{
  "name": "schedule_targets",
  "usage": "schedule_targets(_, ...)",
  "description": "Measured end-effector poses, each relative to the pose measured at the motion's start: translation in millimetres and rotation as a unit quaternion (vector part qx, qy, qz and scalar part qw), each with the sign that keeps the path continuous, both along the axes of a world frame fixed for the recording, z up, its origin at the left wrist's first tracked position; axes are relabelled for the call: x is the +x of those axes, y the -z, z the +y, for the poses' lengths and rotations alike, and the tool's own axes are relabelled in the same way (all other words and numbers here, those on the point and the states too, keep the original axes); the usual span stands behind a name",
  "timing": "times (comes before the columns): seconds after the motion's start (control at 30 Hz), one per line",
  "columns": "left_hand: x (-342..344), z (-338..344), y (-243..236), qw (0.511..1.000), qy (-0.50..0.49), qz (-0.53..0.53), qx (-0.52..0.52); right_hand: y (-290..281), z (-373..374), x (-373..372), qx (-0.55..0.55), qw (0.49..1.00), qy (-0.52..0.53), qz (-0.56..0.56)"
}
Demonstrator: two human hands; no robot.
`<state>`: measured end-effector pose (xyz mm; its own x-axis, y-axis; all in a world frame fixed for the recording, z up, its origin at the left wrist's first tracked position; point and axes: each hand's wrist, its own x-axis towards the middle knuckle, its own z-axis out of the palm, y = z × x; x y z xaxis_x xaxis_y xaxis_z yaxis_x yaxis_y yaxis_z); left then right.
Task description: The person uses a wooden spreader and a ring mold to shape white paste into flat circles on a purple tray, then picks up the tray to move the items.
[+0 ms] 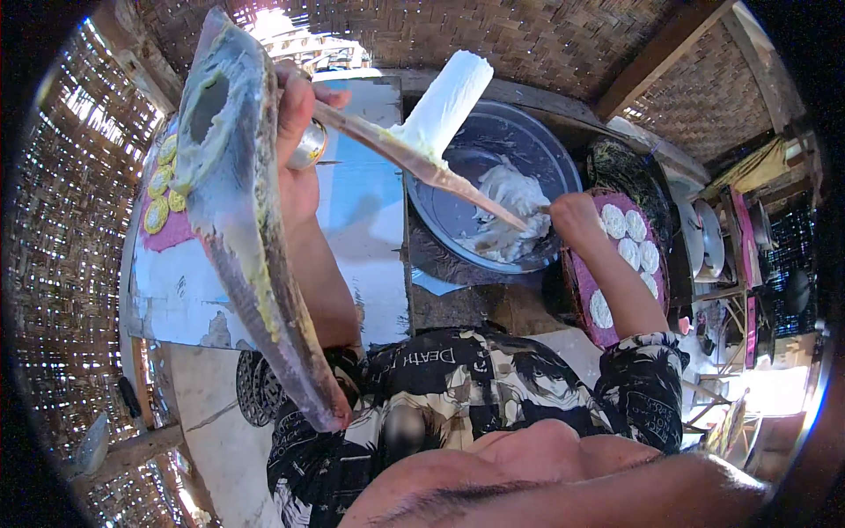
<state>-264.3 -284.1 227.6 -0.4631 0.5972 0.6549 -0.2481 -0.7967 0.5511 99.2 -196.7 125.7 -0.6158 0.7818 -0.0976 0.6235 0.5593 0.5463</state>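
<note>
Smeared wooden board and stick in the left hand, over a basin of white paste

Left hand (297, 145): upper left of centre, fingers clasped on wood. Board (231, 220), pierced by a hole near its top, stands in front of the palm, its lower end reaching the lower middle left; white and yellow smears. Stick (414, 160) runs from the same grip down and right, its tip over the basin; whether it joins the board is hidden by the hand. White-coated piece (453, 99): rises from the stick, upper centre.

Right hand (576, 220): right of centre, at the basin's right rim, fingers curled; cannot tell what, if anything, it grasps.

Basin (429, 189): blue-grey, round, between the hands. White paste (509, 198) inside.

Tin (310, 145): metal, just beside the left wrist. Tabletop (374, 264): pale, left of centre. Yellow rounds (157, 214): on pink cloth, far left. White rounds (634, 225): on pink cloth, right, near the right forearm.
</note>
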Motion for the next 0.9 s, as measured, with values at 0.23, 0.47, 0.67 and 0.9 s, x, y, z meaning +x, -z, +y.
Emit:
schedule_targets(0.23, 3.5, -6.9, -0.6, 1.000, 0.020, 0.019, 0.001, 24.1, -8.4, -12.9, -0.048, 0.996, -0.045, 0.052)
schedule_targets(0.47, 19.1, 1.7, -5.4, 0.998, 0.059, 0.038, -0.011, 31.1, -32.9, 2.4, -0.047, 0.997, -0.009, 0.054)
schedule_targets(0.67, 13.1, -3.6, -5.8, 0.978, 0.205, -0.036, -0.027, -63.7, -50.5, 27.0, -0.106, 0.946, 0.281, 0.118)
schedule_targets(0.9, 22.0, 21.6, 22.2, 0.962, 0.212, 0.071, -0.153, -89.2, -86.8, 115.2, -0.293, 0.701, 0.308, 0.573)
